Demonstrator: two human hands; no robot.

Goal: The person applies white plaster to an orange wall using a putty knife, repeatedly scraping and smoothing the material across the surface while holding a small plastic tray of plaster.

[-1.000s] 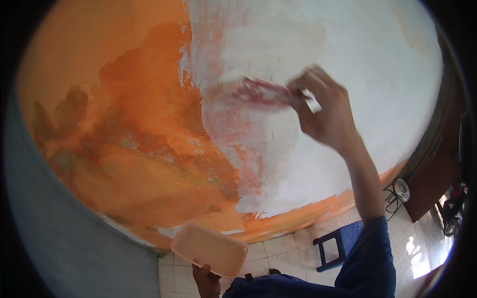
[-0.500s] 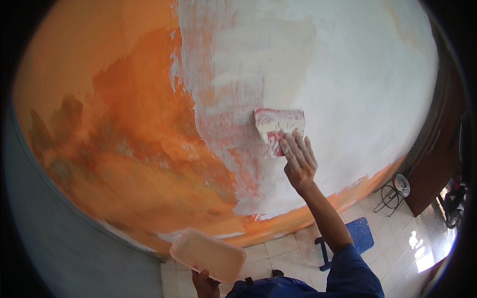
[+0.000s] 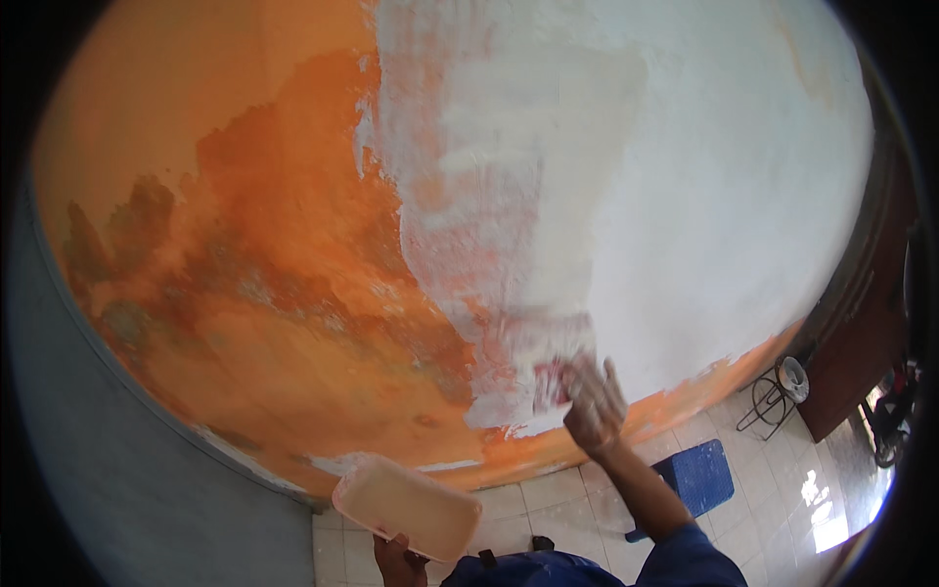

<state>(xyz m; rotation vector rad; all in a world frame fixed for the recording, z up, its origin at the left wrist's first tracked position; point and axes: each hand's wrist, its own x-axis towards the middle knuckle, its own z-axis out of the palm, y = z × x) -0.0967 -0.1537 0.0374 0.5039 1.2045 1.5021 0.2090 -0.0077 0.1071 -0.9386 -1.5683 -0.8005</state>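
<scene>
My right hand point(image 3: 595, 403) is wrapped on a flat putty spreader point(image 3: 550, 380), pressed to the lower part of the wall. Motion smears both. Pale filler and reddish patches show on the spreader's face. White filler point(image 3: 675, 245) covers the wall's right side, thinning to streaks over the orange paint point(image 3: 284, 245) on the left. Down at the lower left, my left hand point(image 3: 399, 562) grips a shallow pink rectangular tray point(image 3: 475, 509) by its near edge, thumb over the rim. The tray's inside looks beige; how much filler lies in it I cannot tell.
A blue plastic stool point(image 3: 700, 477) stands on the tiled floor point(image 3: 548, 494) beside my right forearm. Farther right, a metal stand point(image 3: 765, 409) has a white container point(image 3: 792, 378) on it, close to a brown door point(image 3: 861, 342). A grey wall point(image 3: 166, 460) borders the left.
My right hand has slid the spreader down the wall, toward the bottom edge of the white area. The tray in my left hand stays nearly in place. The view has shifted slightly.
</scene>
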